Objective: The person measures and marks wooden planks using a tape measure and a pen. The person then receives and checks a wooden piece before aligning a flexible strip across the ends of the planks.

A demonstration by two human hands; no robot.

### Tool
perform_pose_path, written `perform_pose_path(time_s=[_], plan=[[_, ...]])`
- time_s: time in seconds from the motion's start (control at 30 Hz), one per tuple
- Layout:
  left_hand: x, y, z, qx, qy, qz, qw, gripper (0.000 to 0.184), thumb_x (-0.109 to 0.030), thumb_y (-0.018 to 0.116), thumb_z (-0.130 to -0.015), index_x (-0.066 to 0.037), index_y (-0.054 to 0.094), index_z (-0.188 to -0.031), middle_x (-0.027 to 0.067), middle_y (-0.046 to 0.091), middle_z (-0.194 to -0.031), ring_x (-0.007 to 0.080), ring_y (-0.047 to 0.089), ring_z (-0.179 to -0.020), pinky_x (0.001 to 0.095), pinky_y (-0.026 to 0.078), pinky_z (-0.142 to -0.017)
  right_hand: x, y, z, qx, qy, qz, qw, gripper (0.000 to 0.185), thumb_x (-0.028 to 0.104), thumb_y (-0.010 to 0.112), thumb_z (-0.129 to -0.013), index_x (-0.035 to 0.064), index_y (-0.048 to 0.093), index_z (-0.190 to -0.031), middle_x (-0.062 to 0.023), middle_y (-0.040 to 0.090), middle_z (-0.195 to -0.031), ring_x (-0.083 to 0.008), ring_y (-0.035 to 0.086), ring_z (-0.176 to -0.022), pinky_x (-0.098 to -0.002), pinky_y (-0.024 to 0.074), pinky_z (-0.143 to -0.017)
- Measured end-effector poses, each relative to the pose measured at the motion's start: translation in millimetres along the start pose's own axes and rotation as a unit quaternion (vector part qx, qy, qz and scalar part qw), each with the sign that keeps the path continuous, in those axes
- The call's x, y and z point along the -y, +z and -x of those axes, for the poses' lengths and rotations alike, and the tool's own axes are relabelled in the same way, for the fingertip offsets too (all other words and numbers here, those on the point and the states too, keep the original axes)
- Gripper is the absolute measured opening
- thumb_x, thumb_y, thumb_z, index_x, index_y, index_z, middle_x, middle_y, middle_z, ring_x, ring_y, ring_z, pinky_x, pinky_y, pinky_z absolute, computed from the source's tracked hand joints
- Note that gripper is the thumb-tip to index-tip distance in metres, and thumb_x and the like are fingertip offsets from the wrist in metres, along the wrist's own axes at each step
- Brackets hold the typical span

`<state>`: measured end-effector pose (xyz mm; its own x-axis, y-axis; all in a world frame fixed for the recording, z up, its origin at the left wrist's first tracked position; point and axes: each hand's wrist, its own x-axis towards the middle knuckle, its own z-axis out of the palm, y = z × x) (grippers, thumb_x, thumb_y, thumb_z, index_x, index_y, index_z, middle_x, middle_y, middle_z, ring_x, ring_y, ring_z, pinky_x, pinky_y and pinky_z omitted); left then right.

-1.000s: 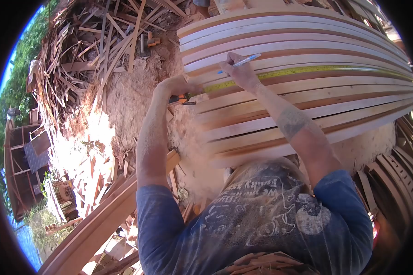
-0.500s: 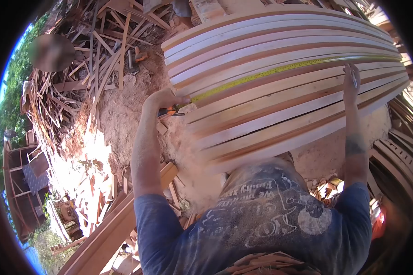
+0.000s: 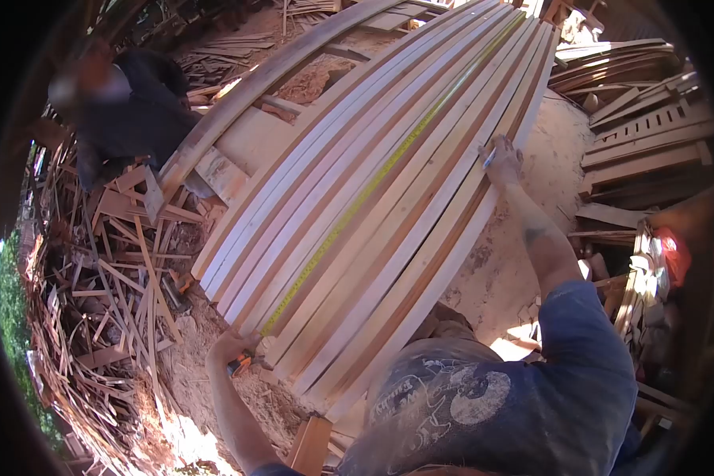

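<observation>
Several long planks [image 3: 373, 238] lie side by side, running from near me to the far top. Along them stretches a yellow measuring tape [image 3: 349, 213], nearly flat on the wood. My left hand [image 3: 234, 346] is closed at the near plank ends, gripping the tape's near end; its fingertips are partly hidden. Just below that hand shows a small orange and black object [image 3: 239, 365], its kind unclear. My right hand [image 3: 503, 163] is over the right-hand planks, well apart from the tape. Its fingers are closed round a slim pale pen [image 3: 489, 159].
A person in dark clothes [image 3: 139, 103] is at the upper left, by a long curved beam [image 3: 254, 91]. Scrap wood strips [image 3: 123, 278] cover the ground at left. An orange-handled tool [image 3: 178, 287] lies near the plank ends. Stacked boards [image 3: 646, 151] stand at right.
My view has turned, so the planks now run more steeply upward. My right hand has moved away from the tape toward the right-hand planks. My left hand stays at the tape's near end.
</observation>
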<state>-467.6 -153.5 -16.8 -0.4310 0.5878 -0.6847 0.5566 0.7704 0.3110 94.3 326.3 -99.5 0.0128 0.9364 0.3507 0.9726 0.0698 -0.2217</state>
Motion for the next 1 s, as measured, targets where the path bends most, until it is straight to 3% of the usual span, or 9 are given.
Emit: perform_pose_path(time_s=[0.17, 0.37, 0.47, 0.57, 0.87, 1.0], plan=[[6.2, 3.5, -2.1, -0.031, 0.032, -0.008, 0.999, 0.064, -0.059, 0.075, -0.073, 0.000, 0.072, -0.095, 0.0106, 0.068, -0.074, 0.0168, 0.060, -0.064, 0.0346, 0.048, -0.061, 0.2, -5.2, 3.8, 0.005, 0.007, -0.038, 0.999, 0.058, 0.050, 0.052, -0.091, 0.0098, 0.049, -0.132, -0.0180, 0.045, -0.143, -0.0326, 0.035, -0.138, -0.0528, 0.0189, -0.114], [-7.5, 1.3, 11.9, -0.029, -0.029, -0.025, 0.999, 0.072, -0.063, 0.075, -0.071, 0.003, 0.070, -0.099, 0.0125, 0.069, -0.080, 0.0175, 0.062, -0.070, 0.0359, 0.050, -0.065, 3.4, -4.1, 3.2, -0.005, 0.008, -0.036, 0.999, 0.055, 0.048, 0.055, -0.090, 0.0098, 0.051, -0.128, -0.0194, 0.047, -0.141, -0.0335, 0.036, -0.137, -0.0525, 0.0193, -0.114], [-12.1, 2.0, 18.0, -0.037, 0.018, 0.009, 0.999, 0.070, -0.064, 0.074, -0.071, 0.002, 0.071, -0.095, 0.0129, 0.069, -0.078, 0.0173, 0.062, -0.069, 0.0361, 0.050, -0.064, 3.2, -3.4, 5.2, -0.012, 0.004, -0.041, 0.999, 0.053, 0.047, 0.055, -0.090, 0.0098, 0.052, -0.127, -0.0197, 0.049, -0.139, -0.0338, 0.039, -0.135, -0.0527, 0.0204, -0.113], [27.4, 5.9, -15.6, -0.015, -0.049, -0.019, 0.998, 0.069, -0.062, 0.075, -0.072, 0.003, 0.071, -0.095, 0.0125, 0.069, -0.077, 0.0169, 0.062, -0.069, 0.0362, 0.049, -0.064, 2.1, -3.7, 4.3, -0.015, 0.001, -0.039, 0.999, 0.051, 0.046, 0.055, -0.090, 0.0100, 0.052, -0.126, -0.0197, 0.050, -0.137, -0.0339, 0.041, -0.134, -0.0529, 0.0213, -0.112], [41.5, 7.2, -27.1, 0.011, -0.018, 0.004, 1.000, 0.066, -0.059, 0.075, -0.073, 0.004, 0.071, -0.093, 0.0093, 0.068, -0.073, 0.0136, 0.061, -0.065, 0.0336, 0.048, -0.061, 0.1, 2.3, 2.8, -0.008, 0.008, -0.035, 0.999, 0.052, 0.047, 0.056, -0.090, 0.0105, 0.052, -0.127, -0.0178, 0.048, -0.140, -0.0328, 0.038, -0.136, -0.0524, 0.0203, -0.113], [-15.4, 0.0, 16.9, -0.003, -0.015, 0.010, 1.000, 0.060, -0.053, 0.076, -0.076, 0.003, 0.070, -0.097, 0.0095, 0.069, -0.077, 0.0140, 0.062, -0.067, 0.0337, 0.049, -0.061, -1.4, 1.5, 2.0, -0.002, 0.010, -0.035, 0.999, 0.053, 0.047, 0.055, -0.090, 0.0104, 0.051, -0.128, -0.0177, 0.047, -0.141, -0.0320, 0.037, -0.137, -0.0518, 0.0196, -0.114]])
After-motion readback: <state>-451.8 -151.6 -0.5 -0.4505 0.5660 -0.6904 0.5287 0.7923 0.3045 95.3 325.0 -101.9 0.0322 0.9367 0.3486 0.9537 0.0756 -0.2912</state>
